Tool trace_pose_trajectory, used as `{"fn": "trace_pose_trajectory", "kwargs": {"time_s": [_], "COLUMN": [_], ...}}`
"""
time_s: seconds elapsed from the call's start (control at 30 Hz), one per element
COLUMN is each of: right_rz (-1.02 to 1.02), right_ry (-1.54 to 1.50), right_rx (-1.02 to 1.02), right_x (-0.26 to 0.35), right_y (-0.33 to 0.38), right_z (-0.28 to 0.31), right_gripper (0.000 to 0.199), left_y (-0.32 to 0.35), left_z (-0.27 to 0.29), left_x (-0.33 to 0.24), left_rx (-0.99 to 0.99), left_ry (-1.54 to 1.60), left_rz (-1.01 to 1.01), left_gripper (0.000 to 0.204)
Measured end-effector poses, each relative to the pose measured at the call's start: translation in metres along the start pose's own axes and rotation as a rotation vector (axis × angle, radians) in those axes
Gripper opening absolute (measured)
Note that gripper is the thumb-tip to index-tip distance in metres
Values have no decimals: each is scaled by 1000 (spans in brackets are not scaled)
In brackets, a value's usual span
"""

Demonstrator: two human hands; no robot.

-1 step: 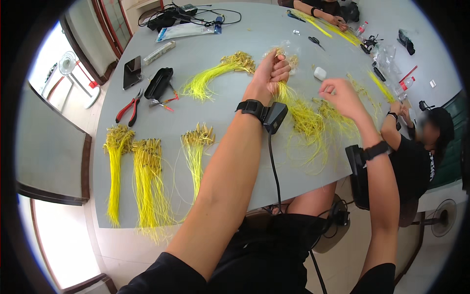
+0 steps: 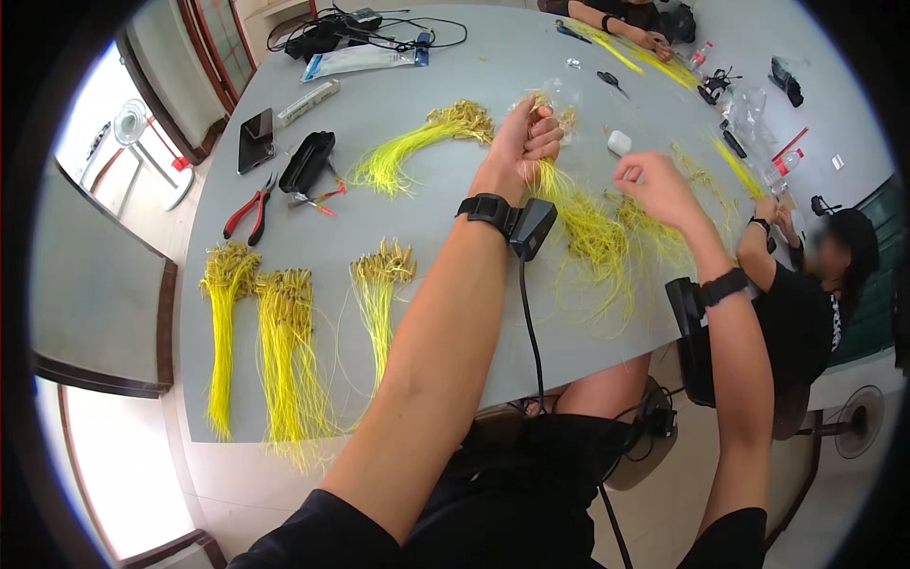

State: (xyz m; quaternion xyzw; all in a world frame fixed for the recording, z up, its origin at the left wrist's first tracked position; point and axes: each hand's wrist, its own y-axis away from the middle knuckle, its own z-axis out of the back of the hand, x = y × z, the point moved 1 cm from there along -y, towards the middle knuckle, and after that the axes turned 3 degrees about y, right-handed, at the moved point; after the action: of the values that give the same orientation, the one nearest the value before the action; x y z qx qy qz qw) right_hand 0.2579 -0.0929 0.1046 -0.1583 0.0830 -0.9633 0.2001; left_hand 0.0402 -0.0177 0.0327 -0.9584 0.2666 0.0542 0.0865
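Note:
My left hand (image 2: 531, 137) is closed round a bundle of thin yellow strings with gold-brown tips; the tips (image 2: 540, 100) poke out above the fist and the strands (image 2: 548, 175) hang below it. To its right my right hand (image 2: 654, 185) hovers over a loose tangle of yellow strings (image 2: 602, 237), thumb and fingers pinched together. Anything between those fingertips is too small to make out. A fanned bundle (image 2: 398, 156) lies left of my left hand. Three sorted bundles, a left one (image 2: 221, 322), a middle one (image 2: 287, 332) and a right one (image 2: 376, 294), lie near the front edge.
Red-handled pliers (image 2: 251, 213), a black case (image 2: 308, 161) and a phone (image 2: 256, 139) lie at the left. A white earphone case (image 2: 619, 142) and scissors (image 2: 613, 82) sit beyond my right hand. Two other people work at the right and far sides. A cable (image 2: 531, 313) hangs from my left wrist.
My right hand has shifted very slightly to the left. The left hand and the bundles look the same.

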Motion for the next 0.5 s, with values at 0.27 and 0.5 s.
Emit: {"fn": "trace_pose_trajectory", "kwargs": {"time_s": [0.27,0.5], "right_rz": [-57,-161], "right_ry": [54,-320], "right_rx": [166,-33], "right_x": [-9,12], "right_y": [-13,-16], "right_z": [-20,4], "right_gripper": [10,14], "left_y": [2,-2], "left_z": [-4,2], "left_x": [2,3], "left_rx": [-35,-65], "left_ry": [-112,-43], "left_rz": [-11,18], "left_gripper": [32,26]}}
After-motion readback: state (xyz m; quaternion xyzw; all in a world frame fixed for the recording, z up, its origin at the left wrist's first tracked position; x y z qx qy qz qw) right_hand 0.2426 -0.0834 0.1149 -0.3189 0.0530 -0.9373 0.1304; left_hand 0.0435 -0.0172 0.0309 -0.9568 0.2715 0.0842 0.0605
